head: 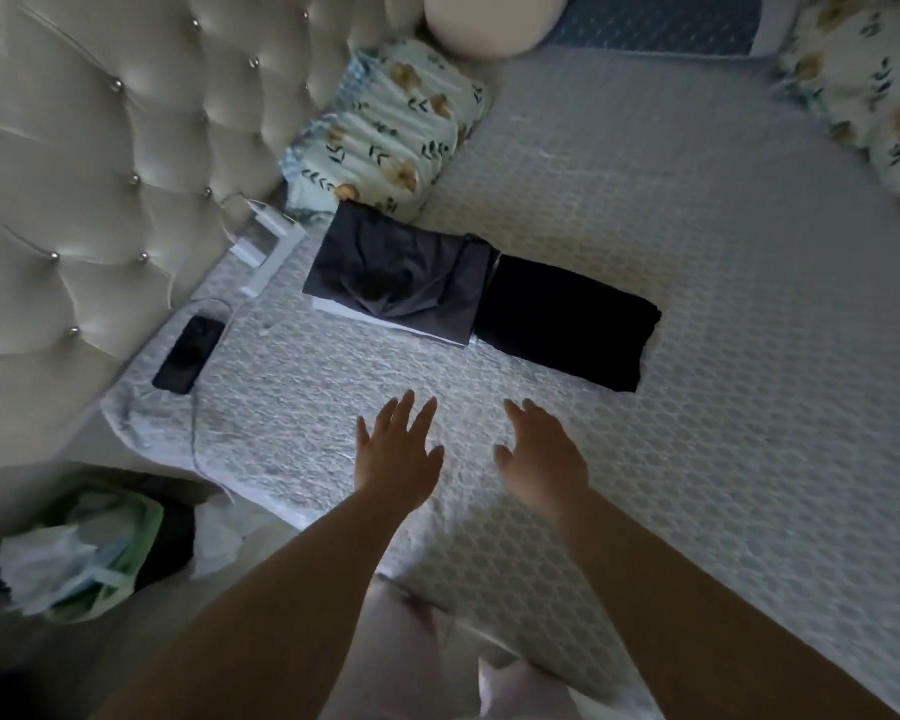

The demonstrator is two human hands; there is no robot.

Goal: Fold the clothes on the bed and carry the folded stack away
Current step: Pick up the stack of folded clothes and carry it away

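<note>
Reaching out over the bed (697, 356), my left hand (398, 452) hovered with its fingers spread and straight, holding nothing. Just beside it my right hand (541, 454) was likewise empty, fingers relaxed and a little bent, thumb pointing toward the left one. I could not tell whether either palm touched the quilted bedspread beneath.

Beyond the fingertips lay the folded clothes. A grey folded garment (391, 272) sat on top of something white whose edge showed under it, and a black folded garment (567, 330) lay touching its right side, flat on the spread. Both were apart from my hands.

Past the grey piece a floral pillow (385, 127) leaned near the tufted headboard (100, 174). By the bed's left edge I saw a dark phone (188, 353) with a cable running from it, and white chargers (266, 241) further up against the headboard. Another floral pillow (874, 96) lay at the far right. Down on the floor to the left stood a green bag (100, 553) stuffed with pale things.
</note>
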